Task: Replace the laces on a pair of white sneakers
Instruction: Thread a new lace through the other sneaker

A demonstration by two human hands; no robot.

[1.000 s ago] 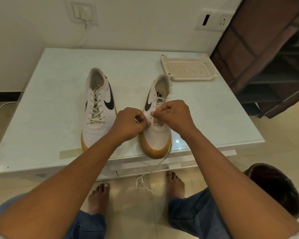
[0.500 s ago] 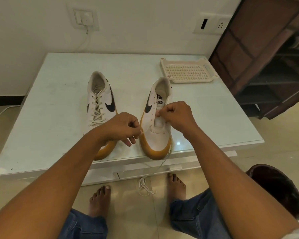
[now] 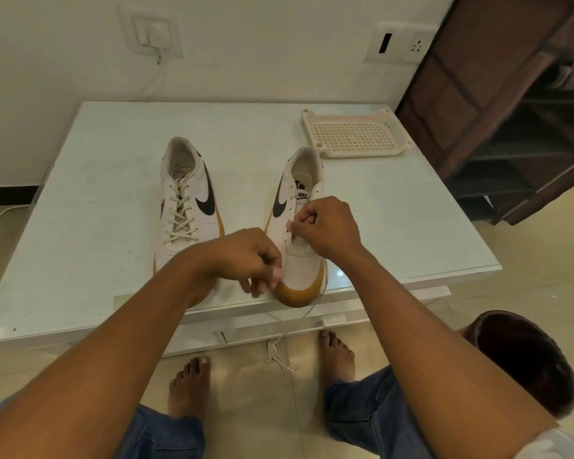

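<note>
Laced sneaker and unlaced sneaker, white with tan toes.
Right hand fingers pinch its lace; left hand fingers curl, cannot tell on what.

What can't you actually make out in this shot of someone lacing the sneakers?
Head view only:
- Left sneaker toe: behind the left forearm.
- What the left hand pinches: hidden by its curled fingers.
- Right sneaker lower eyelets, and whether the right hand pinches lace or shoe: covered by that hand.
- Dark round thing on the floor: partly behind the right arm, unidentifiable.
</note>
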